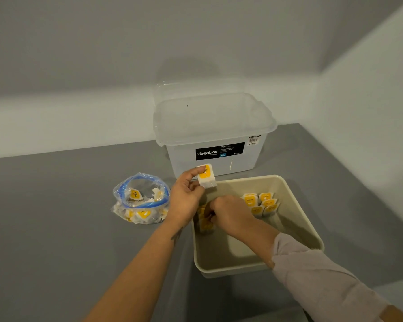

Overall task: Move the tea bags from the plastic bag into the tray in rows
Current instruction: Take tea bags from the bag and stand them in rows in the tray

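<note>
Tea bag (pixel 206 175), white paper with yellow tag, pinched between thumb and fingertips of left hand (pixel 186 198), raised just above far-left corner of tray (pixel 296 205). Judged very light, soft and easily creased; best taken by the edges of the sachet or the stiffer yellow tag, with light pressure only, to avoid tearing the paper. Right hand (pixel 230 214) down inside tray at left side, fingers curled over a partly hidden stack of tea bags (pixel 205 223); whether one is actually gripped cannot be told. Finished rows of tea bags (pixel 261 203) standing upright, touching one another, toward far-right part of tray. Near half of tray floor bare. Plastic bag (pixel 141 198), mouth open with blue zip rim, resting on grey table (pixel 56 217) just left of tray, more tea bags inside. Translucent storage box (pixel 214 133) with label, lid off-seat at rear, behind tray against wall. Task judged partway complete.
</note>
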Motion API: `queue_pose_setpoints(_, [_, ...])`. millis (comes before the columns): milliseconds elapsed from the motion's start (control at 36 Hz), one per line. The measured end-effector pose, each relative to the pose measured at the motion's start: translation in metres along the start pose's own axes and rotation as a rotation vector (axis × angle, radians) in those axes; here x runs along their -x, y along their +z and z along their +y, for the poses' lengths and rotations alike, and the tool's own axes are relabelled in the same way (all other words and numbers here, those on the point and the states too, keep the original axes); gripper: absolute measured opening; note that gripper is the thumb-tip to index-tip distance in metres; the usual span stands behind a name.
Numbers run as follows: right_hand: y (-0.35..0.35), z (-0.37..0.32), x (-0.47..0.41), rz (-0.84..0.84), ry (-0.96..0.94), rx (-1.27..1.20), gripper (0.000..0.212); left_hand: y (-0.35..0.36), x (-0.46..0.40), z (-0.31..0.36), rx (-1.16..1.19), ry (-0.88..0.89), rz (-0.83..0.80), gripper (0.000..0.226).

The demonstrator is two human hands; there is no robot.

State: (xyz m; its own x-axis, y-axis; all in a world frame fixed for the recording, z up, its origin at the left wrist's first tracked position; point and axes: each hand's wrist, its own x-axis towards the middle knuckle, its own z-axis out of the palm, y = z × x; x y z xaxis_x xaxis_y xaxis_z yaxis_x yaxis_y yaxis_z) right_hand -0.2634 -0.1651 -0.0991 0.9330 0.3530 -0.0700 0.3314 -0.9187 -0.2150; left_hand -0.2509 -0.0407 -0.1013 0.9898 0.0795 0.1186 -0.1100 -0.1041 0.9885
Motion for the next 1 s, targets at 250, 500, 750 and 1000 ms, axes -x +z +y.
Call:
queue_pose_setpoints(250, [-0.054, 0.020, 0.007, 0.126, 0.077, -0.276, 0.011, -0.002, -0.001, 0.003, 0.011, -0.019, -0.055, 0.042])
queue_pose_setpoints(500, [-0.074, 0.037, -0.016, 0.184, 0.100, -0.400, 0.034, 0.009, 0.000, 0.017, -0.068, 0.070, -0.163, 0.042])
queue_pose_setpoints(750, [-0.075, 0.039, -0.015, 0.171, 0.131, -0.492, 0.002, 0.008, 0.001, 0.016, -0.083, 0.084, -0.200, 0.039])
queue_pose_setpoints(1000, [-0.062, 0.045, -0.001, 0.035, 0.139, -0.449, 0.004, -0.011, -0.011, 0.007, -0.570, 0.181, -0.014, 0.036])
